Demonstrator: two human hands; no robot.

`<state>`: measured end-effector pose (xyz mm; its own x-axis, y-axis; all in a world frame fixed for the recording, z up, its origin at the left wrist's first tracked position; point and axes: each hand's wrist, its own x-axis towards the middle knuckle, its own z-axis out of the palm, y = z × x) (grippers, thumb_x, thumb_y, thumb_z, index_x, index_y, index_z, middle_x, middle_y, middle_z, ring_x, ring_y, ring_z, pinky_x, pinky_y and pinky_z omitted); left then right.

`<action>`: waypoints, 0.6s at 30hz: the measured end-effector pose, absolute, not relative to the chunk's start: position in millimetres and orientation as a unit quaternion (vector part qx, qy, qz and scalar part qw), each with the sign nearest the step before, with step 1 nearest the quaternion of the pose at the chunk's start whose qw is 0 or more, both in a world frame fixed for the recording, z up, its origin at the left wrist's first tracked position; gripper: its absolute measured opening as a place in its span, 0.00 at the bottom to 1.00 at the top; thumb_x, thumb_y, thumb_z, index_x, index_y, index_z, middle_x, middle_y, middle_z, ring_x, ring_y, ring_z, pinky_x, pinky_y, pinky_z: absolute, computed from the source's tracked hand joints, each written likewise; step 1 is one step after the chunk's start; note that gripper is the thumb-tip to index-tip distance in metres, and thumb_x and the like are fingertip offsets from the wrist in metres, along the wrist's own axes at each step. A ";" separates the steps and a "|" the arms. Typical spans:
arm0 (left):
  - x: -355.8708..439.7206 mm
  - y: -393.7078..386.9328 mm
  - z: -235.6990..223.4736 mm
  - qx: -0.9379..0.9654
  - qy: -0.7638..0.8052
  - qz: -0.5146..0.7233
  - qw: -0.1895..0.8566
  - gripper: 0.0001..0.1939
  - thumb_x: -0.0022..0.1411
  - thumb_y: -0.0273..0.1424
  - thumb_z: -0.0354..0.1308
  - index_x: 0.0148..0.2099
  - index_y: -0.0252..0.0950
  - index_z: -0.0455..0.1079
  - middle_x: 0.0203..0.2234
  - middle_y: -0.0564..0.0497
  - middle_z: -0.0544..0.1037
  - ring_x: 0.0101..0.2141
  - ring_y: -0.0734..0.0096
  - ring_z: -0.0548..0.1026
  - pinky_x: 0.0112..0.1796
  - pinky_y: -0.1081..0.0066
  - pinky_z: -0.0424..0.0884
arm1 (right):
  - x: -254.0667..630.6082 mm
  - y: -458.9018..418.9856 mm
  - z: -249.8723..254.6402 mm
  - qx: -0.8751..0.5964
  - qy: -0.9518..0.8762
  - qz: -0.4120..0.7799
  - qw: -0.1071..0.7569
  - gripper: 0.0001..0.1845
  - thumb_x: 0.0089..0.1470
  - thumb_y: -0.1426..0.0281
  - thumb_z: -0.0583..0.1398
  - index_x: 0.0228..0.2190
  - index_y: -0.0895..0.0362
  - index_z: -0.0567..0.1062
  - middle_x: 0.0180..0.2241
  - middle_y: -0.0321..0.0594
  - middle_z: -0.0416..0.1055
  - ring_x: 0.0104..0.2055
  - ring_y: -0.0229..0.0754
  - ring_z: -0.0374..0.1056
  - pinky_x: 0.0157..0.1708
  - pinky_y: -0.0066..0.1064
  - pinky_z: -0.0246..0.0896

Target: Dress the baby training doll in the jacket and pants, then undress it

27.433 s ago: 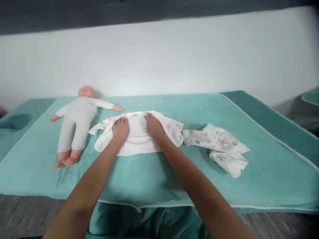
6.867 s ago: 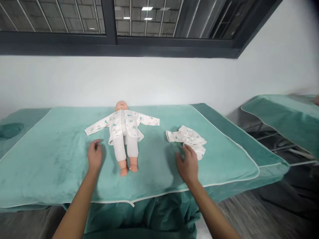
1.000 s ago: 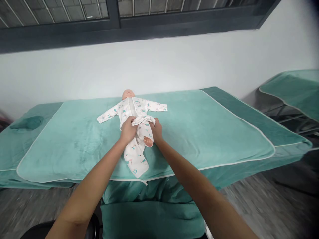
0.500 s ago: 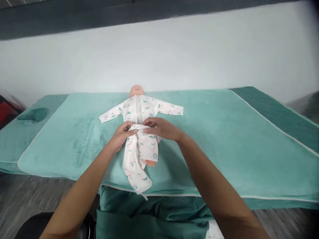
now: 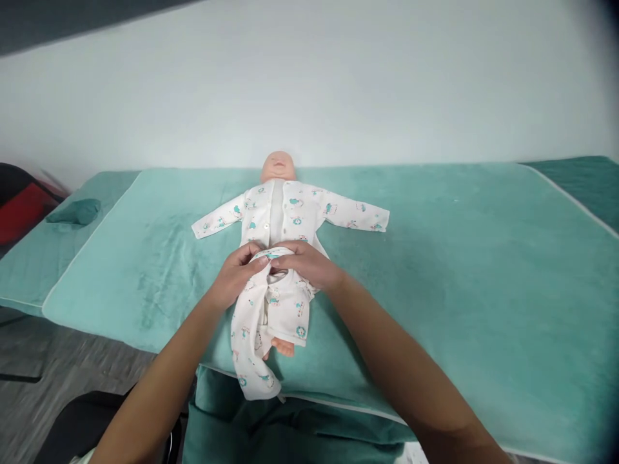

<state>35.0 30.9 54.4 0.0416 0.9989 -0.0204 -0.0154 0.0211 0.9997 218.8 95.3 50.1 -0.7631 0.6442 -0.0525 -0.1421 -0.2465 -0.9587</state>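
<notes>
On the bed (image 5: 435, 270), head at twelve o'clock, lies the doll (image 5: 276, 209); the trousers (image 5: 290, 312) are at its six-o'clock end. Since half a second ago, the left hand (image 5: 236, 274) and right hand (image 5: 312, 263) have drawn closer together, and a gap now shows below the waistband (image 5: 272, 253). One foot (image 5: 284, 347) protrudes from a cuff (image 5: 298, 342); the other trouser leg (image 5: 251, 361) trails toward seven o'clock, probably not yet filled. Both hands grip the waistband, thumbs (image 5: 258, 263) nearly touching, forearms (image 5: 396, 341) entering from seven and five o'clock.

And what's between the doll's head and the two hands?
The patterned jacket, with a plain white strip showing down its open front. You can see that in the head camera view.
</notes>
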 end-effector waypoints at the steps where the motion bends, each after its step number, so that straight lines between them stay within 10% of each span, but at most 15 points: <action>1: 36.4 30.7 54.2 0.492 0.496 0.485 0.525 0.22 0.59 0.48 0.68 0.31 0.36 0.64 0.28 0.56 0.68 0.29 0.75 0.66 0.32 0.74 0.63 | 218.2 95.1 48.9 -0.219 -0.532 0.776 0.259 0.11 0.48 0.64 0.68 0.30 0.59 0.78 0.27 0.36 0.75 0.29 0.38 0.70 0.31 0.28 0.62; 18: 65.7 42.9 63.2 0.492 0.578 0.557 0.337 0.21 0.61 0.45 0.67 0.29 0.38 0.62 0.22 0.58 0.64 0.26 0.76 0.63 0.29 0.74 0.60 | 214.9 83.0 55.1 -0.276 -0.667 0.647 0.244 0.10 0.48 0.64 0.67 0.27 0.59 0.77 0.25 0.35 0.75 0.30 0.41 0.70 0.34 0.31 0.62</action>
<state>65.7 42.9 63.2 -0.2890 0.9441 0.1583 0.1928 -0.1046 0.9757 214.9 83.0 55.1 -0.7290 0.6838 -0.0312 0.0520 0.0098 -0.9986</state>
